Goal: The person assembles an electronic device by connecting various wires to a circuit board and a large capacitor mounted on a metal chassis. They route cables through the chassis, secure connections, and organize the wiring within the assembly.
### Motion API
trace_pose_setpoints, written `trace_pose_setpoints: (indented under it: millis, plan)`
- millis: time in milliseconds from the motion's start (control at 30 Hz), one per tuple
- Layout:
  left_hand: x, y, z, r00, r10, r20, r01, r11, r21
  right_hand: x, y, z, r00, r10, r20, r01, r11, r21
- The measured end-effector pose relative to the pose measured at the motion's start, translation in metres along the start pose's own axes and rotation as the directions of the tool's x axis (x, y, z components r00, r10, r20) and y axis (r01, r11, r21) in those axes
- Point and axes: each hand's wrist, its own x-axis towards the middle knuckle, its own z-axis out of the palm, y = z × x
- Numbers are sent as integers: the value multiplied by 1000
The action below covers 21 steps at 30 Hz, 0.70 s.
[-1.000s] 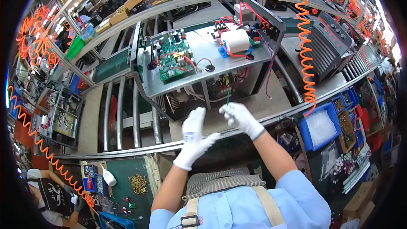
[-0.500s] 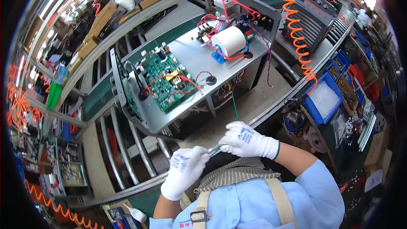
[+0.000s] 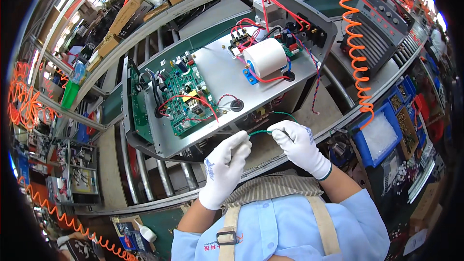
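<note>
Between my two white-gloved hands runs a twisted green wire (image 3: 261,132), which loops back to the right and up into the lower part of an opened electrical unit. My left hand (image 3: 225,166) pinches one end in its fingertips, close to the unit's near edge. Thumb and fingers of my right hand (image 3: 300,146) close on the wire a short way to the right. The unit's metal deck (image 3: 212,62) carries a green circuit board (image 3: 186,101) on the left and a white cylinder (image 3: 266,58) on the right. Red wires (image 3: 198,97) arch over the board.
The unit rests on a roller conveyor (image 3: 164,178) with a metal rail in front of me. An orange coiled hose (image 3: 357,53) hangs at right, before a dark finished machine (image 3: 374,29). Blue parts bins (image 3: 378,137) stand right; a white squeeze bottle (image 3: 146,232) lies lower left.
Both hands have moved up and away from my body, toward the unit, still holding the green wire. The wire's taut run to the unit now hangs in a loose loop. My view has shifted slightly.
</note>
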Motion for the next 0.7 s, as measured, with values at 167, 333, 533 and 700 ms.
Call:
trace_pose_setpoints:
  millis: [167, 333, 533, 700]
  plan:
    - [21, 16, 19, 934, -301, 192, 309, 951, -14, 8, 10, -4, 943, 110, 315, -189, 954, 234]
    - [35, 17, 20, 954, -287, 90, 276, 954, 119, 18, 18, 10, 907, 158, 391, -358, 778, 516]
    - [86, 20, -7, 919, 349, 185, -381, 663, 644, 55, 43, 47, 922, 318, 221, -384, 671, 634]
    - [85, 23, -14, 956, 207, 210, -293, 593, 750, 67, 45, 77, 951, 223, 214, -300, 503, 810]
